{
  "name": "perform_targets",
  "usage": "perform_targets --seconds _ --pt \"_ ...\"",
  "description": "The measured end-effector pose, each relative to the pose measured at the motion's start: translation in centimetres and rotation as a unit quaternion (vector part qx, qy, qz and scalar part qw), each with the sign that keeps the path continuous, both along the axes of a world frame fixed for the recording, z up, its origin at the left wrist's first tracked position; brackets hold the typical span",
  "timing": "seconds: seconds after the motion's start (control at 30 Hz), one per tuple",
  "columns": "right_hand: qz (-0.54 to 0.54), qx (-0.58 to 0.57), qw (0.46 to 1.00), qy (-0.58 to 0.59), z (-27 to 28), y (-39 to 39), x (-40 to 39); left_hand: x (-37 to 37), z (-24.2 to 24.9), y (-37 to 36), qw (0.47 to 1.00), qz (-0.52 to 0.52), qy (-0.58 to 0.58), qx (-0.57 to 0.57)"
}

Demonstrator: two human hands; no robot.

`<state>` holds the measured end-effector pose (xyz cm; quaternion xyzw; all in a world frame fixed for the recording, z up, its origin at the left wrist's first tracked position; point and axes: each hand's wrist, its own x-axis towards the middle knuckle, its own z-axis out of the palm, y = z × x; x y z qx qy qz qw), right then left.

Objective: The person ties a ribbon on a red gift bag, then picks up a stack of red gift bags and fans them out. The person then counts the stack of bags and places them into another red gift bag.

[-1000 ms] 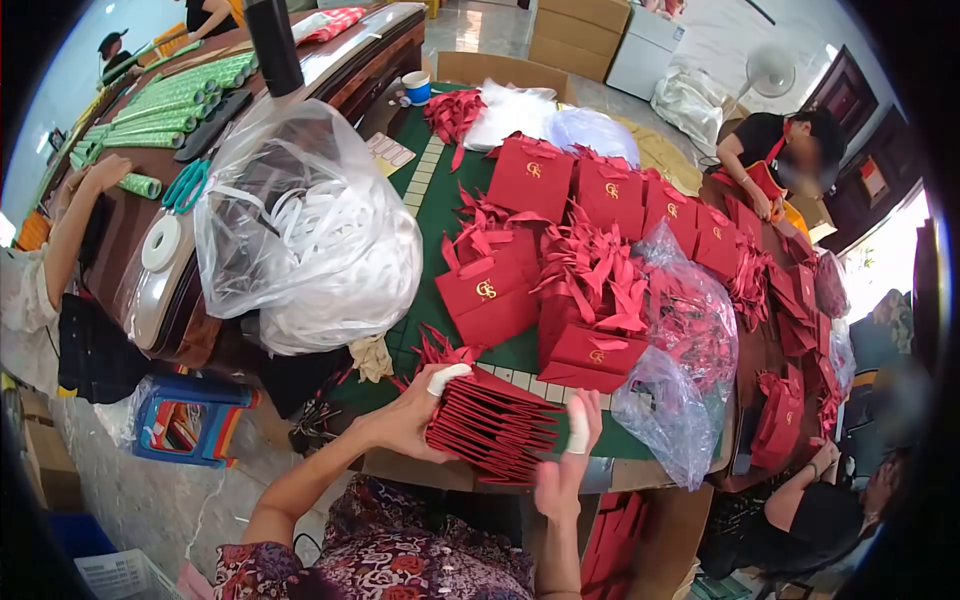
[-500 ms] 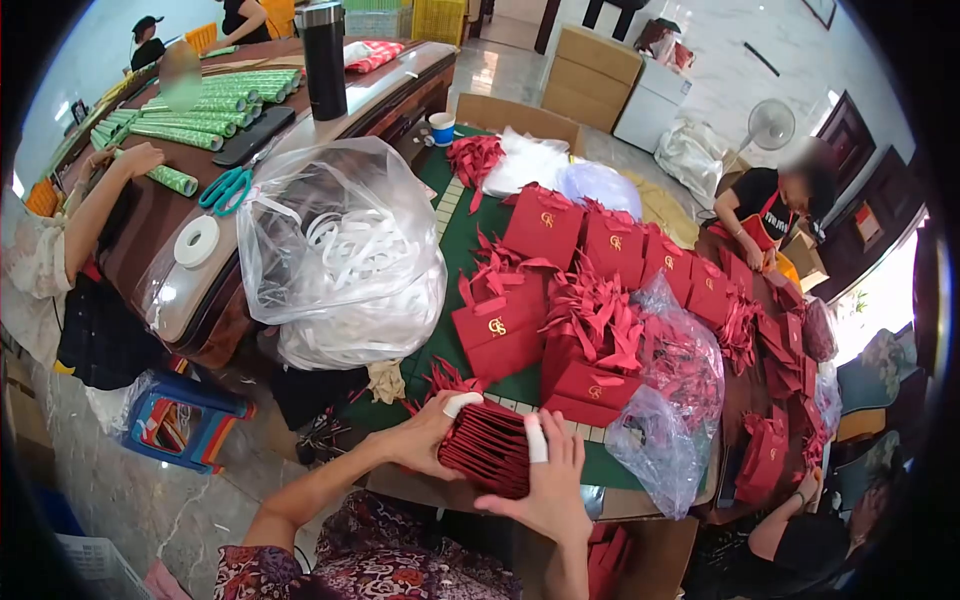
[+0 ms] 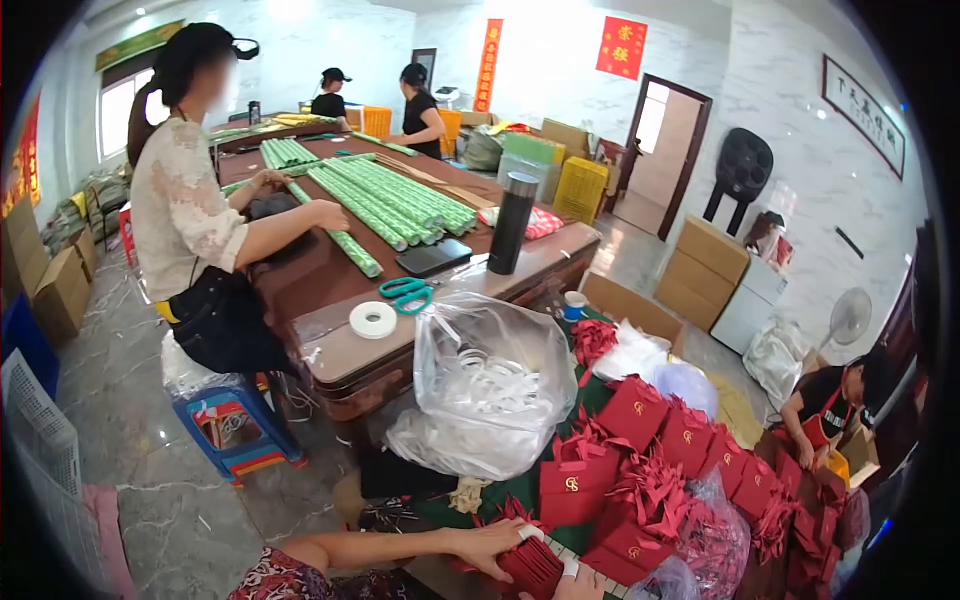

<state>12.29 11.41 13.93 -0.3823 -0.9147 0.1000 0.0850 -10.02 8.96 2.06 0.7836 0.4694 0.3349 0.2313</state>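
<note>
A stack of red paper gift bags (image 3: 530,568), seen edge-on, is held between my two hands at the bottom of the view. My left hand (image 3: 490,547) grips its left side, a white wrap on one finger. At the right side of the stack, my right hand (image 3: 582,582) presses against it, also with a white finger wrap; the frame edge cuts off part of this hand. Just beyond lie red gift bags with gold lettering (image 3: 578,490) and a heap of red ribbons (image 3: 655,490) on a green mat.
A clear plastic bag of white ribbon (image 3: 490,390) stands ahead. On the brown table (image 3: 330,345) are green patterned tubes (image 3: 380,200), teal scissors (image 3: 407,296), a tape roll (image 3: 373,320) and a black tumbler (image 3: 512,225). Co-workers are at left, back and right. A blue stool (image 3: 235,430) is at left.
The view has swung up and left, so my hands and the bag stack now sit lower in it, partly cut off. Both hands stay on the stack. The co-worker at left is now fully visible.
</note>
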Motion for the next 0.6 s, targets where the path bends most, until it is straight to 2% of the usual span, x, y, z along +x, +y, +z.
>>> perform_targets --seconds 0.07,0.13,0.17,0.2,0.27,0.3,0.37,0.4,0.43,0.47,0.5,0.53,0.57,0.6 --pt "0.012 -0.009 1.0 -0.002 0.8 0.0 -0.6 0.1 -0.5 -0.2 1.0 0.014 0.009 0.007" --pt "0.029 -0.009 0.999 -0.029 0.3 0.6 -1.1 -0.1 1.0 -0.1 0.997 0.011 0.031 -0.063" --pt "0.044 -0.01 0.999 -0.019 -3.0 2.4 -0.8 -0.3 1.4 0.6 0.996 -0.003 0.024 -0.087" --pt "0.053 -0.014 0.998 -0.013 -3.5 2.5 -0.8 -0.1 1.1 0.5 1.0 0.011 -0.012 -0.011" --pt "0.066 0.003 0.997 0.046 -3.9 3.1 -0.4 -0.5 1.4 0.9 0.999 -0.01 -0.039 -0.006" --pt "0.043 -0.011 0.999 0.003 -3.9 3.4 -0.3 -0.6 1.8 1.0 0.997 -0.004 -0.072 0.004" --pt "0.053 0.02 0.992 0.11 -3.4 4.1 0.1 -1.0 4.1 0.1 0.994 0.061 -0.08 0.031" --pt "0.004 -0.017 0.998 0.067 -2.7 4.8 0.5 -1.3 5.4 -0.7 0.989 0.109 -0.091 0.043" --pt "-0.022 -0.041 0.998 0.048 -1.1 5.2 0.7 -1.4 6.7 -1.7 0.979 0.139 -0.151 0.018" --pt "-0.034 -0.101 0.99 0.091 -0.8 6.0 1.4 -1.5 7.4 -2.8 0.969 0.192 -0.14 0.062" --pt "-0.043 -0.158 0.978 0.133 -0.7 6.9 2.0 -1.4 7.5 -4.0 0.948 0.213 -0.232 0.052" --pt "-0.046 -0.16 0.978 0.125 -0.9 7.7 2.4 -1.3 7.4 -5.0 0.935 0.24 -0.252 0.068" --pt "-0.065 -0.312 0.931 0.178 -1.3 8.3 2.6 -1.1 7.1 -6.1 0.92 0.269 -0.272 0.082" --pt "-0.083 -0.453 0.858 0.227 -1.8 8.8 2.9 -0.6 5.9 -7.1 0.918 0.272 -0.278 0.077"
